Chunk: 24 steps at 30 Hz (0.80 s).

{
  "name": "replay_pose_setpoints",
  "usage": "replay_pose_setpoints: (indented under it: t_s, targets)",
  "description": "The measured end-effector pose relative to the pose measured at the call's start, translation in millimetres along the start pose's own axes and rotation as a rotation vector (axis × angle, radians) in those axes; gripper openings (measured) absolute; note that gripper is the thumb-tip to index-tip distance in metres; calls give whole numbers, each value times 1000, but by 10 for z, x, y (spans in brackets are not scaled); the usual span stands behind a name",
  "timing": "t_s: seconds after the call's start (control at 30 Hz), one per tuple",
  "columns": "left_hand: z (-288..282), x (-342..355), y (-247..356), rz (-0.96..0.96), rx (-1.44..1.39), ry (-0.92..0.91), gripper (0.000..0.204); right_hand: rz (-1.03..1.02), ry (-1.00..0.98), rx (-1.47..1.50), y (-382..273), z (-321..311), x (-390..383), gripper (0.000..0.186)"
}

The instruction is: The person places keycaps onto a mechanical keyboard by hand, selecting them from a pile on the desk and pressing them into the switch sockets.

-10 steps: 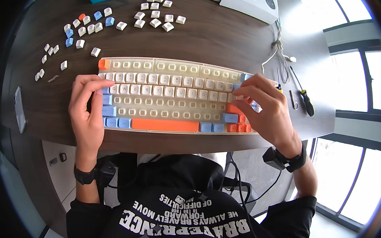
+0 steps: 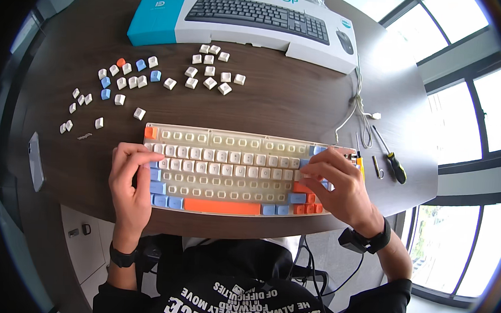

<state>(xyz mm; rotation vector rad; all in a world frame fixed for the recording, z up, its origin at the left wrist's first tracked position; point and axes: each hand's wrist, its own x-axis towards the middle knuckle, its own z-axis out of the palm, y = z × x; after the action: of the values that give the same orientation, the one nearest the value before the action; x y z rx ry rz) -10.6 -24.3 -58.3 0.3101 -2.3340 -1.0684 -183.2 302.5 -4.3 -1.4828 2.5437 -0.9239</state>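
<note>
Head view, cream keyboard [image 2: 227, 188] on dark table [image 2: 264, 109], two rows of white keycaps [image 2: 202, 167], three rows of bare sockets [image 2: 218, 194], long orange bar [image 2: 222, 206] below, left hand [image 2: 131, 184] curled at left end, right hand [image 2: 342, 187] bent at right end, whether they grip, I cannot tell.

Bare left hand [image 2: 130, 176], right hand [image 2: 340, 187], at opposite ends of cream rectangular keyboard [image 2: 230, 182], loose white keycaps [image 2: 210, 83], brown wood-grain desk [image 2: 298, 105]
</note>
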Motion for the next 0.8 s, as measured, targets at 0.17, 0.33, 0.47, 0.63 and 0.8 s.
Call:
replay_pose_setpoints:
  t_s: [0.17,0.33,0.47,0.63,0.8]
  targets:
    - [-32,-17,-27,31,36,-20,18,-37,-51,-55,-34,-20,63,18]
    - [8,5,-7,-2,2,-5,26,26,-52,-21,-27,3,31,17]
    - [-1,8,2,10,1,-9,26,64,-24,21,-20,26,5,16]
    - [1,-9,-25,12,-11,-13,26,93,-34,19,-55,21,2,16]
    - [-4,-16,-21,0,-8,-20,26,58,-31,-39,-59,15,3,17]
